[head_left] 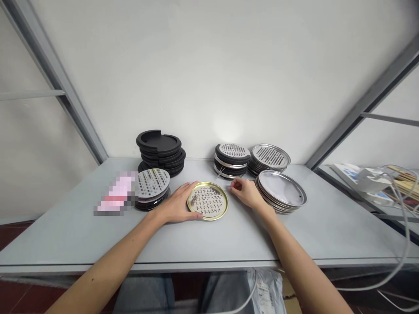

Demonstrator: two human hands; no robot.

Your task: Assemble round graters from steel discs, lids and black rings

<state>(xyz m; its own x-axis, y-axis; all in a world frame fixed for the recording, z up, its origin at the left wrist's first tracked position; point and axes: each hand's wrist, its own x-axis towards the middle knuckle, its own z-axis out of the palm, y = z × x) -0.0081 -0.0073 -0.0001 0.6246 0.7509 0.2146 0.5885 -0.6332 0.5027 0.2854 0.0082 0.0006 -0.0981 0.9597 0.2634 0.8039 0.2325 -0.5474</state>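
Round gold-rimmed metal grater disc (210, 202) lies flat on grey counter (203, 244). Left hand (178, 205) at nine o'clock, fingers spread wide, holding rim; right hand (248, 192) at three o'clock, just beside rim, fingers curled nearly closed, cannot tell whether anything inside. Step in hand, seemingly: steadying disc; next move probably calls for firm left hold. Round silver metal lid stack (282, 190) beyond right hand limits room; silver-and-black grater stack (232, 161), one o'clock.

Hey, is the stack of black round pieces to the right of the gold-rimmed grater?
No, the black stack stands behind and left of the gold-rimmed grater.
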